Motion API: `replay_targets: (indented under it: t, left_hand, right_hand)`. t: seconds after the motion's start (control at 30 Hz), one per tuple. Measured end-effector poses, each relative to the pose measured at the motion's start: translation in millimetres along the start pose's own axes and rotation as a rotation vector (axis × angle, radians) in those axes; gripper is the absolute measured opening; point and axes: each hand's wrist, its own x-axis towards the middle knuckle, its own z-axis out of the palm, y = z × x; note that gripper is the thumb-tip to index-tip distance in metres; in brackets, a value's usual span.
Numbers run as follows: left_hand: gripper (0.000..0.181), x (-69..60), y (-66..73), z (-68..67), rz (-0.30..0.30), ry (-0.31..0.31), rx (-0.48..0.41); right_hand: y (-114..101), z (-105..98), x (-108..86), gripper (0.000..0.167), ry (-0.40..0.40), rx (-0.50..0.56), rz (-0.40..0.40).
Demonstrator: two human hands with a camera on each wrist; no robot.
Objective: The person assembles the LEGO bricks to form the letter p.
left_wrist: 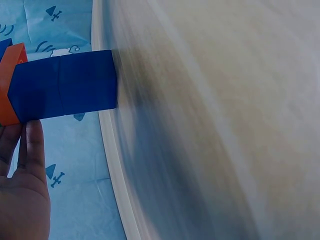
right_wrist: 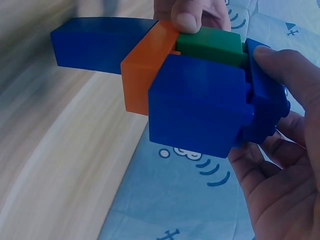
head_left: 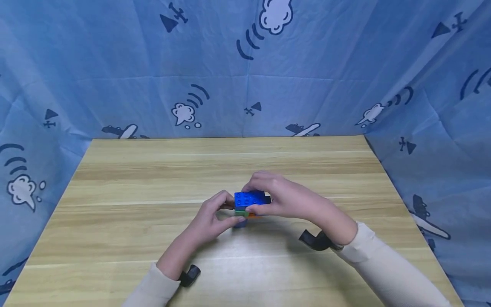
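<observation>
Both hands hold one stack of toy building bricks above the middle of the table. The right hand (head_left: 281, 198) pinches the studded blue top brick (head_left: 243, 199) between thumb and fingers. A left thumb presses the green brick (right_wrist: 212, 45) just below it, and the left hand (head_left: 211, 219) has its other fingers at the far side, partly hidden. Under the green brick lies an orange brick (right_wrist: 142, 75). From the orange one a blue column (left_wrist: 85, 82) extends down to or near the tabletop. Another blue brick (right_wrist: 200, 105) sits beside the green one, below the top brick.
The wood-grain table (head_left: 153, 170) ends at a blue patterned curtain (head_left: 215, 51) at the back and sides. A black strap piece (head_left: 316, 240) hangs at the right wrist, and another black piece (head_left: 189, 276) at the left.
</observation>
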Motion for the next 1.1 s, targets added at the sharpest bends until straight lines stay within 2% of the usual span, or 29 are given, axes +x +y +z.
replay_targets:
  t: [0.6,1.1]
  left_hand:
    - [0.029,-0.8,1.0,0.7,-0.015,0.003,0.007]
    - [0.028,-1.3,-0.5,2.7,0.003,0.013,0.019]
  right_hand:
    - [-2.0,4.3,-3.3,0.033,0.009,-0.067,-0.009]
    - [-0.2,14.9,-9.5,0.031,0.061,-0.076,0.002]
